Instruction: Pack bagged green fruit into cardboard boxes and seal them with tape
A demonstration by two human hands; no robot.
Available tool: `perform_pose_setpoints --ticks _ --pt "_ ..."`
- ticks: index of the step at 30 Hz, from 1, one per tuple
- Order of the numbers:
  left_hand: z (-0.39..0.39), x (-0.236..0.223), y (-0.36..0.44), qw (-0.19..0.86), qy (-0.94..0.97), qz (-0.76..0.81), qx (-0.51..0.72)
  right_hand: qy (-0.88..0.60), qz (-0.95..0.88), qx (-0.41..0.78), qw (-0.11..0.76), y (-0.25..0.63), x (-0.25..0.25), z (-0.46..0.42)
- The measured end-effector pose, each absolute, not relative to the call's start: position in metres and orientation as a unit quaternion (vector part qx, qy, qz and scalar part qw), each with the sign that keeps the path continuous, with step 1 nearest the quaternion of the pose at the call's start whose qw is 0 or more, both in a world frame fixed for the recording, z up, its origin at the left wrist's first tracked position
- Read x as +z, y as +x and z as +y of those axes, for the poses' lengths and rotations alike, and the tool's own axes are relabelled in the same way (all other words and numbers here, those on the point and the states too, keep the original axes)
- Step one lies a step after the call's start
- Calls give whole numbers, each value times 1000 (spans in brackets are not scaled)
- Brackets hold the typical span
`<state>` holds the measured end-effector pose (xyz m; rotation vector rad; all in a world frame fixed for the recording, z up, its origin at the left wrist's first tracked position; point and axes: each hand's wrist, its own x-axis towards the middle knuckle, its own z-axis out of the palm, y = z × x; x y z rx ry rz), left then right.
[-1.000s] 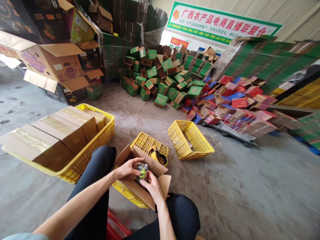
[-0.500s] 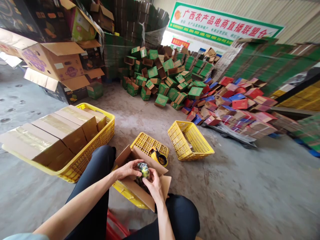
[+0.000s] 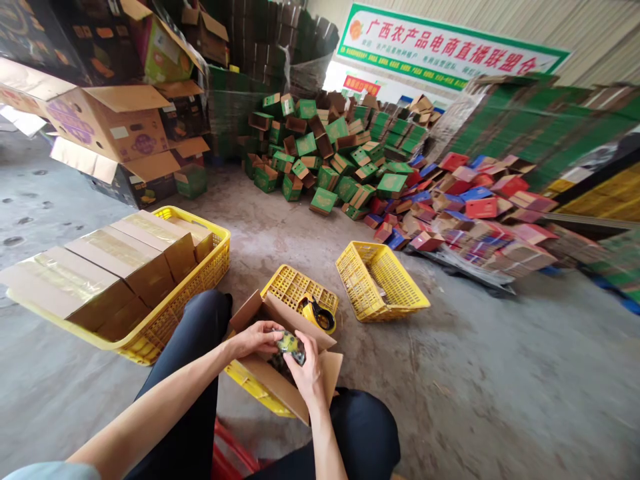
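Between my two hands is a small greenish-yellow, dark-spotted fruit in clear plastic wrap point(image 3: 290, 344). My left hand point(image 3: 256, 339) pinches its left end, and my right hand point(image 3: 307, 367) closes round its right side. Both hands are over an open cardboard box point(image 3: 280, 390) with its flaps spread. Dark contents show inside it, too shadowed to make out. The box rests on an upturned yellow crate point(image 3: 300, 283) between my knees. On that crate, just past the box, lies a yellow and black tape dispenser point(image 3: 319, 313).
Left of me, a long yellow crate point(image 3: 227, 250) holds several taped cardboard boxes point(image 3: 107, 253). Another yellow crate point(image 3: 383, 310) stands on the floor to the right. Farther off lie heaps of green cartons point(image 3: 325, 200) and red and blue cartons point(image 3: 483, 208); large boxes point(image 3: 115, 127) are stacked at left.
The wrapped fruit has turned between my hands from standing upright to lying more sideways. My fingers have shifted slightly on it; the box and crates stay put.
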<state>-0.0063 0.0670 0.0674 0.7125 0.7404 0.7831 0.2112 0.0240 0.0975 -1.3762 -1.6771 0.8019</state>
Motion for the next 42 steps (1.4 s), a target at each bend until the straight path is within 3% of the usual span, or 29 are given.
perform_pose_setpoints --ticks 6,10,25,42 --pt "66 76 -8 815 301 293 399 -544 -496 528 423 215 100 25" --pt "66 76 -8 814 299 294 403 -535 -436 583 429 214 105 25" --pt "65 72 -8 824 251 304 406 -510 -499 554 430 218 109 29" --pt "67 63 -4 769 365 269 450 -558 -535 518 367 216 102 27"
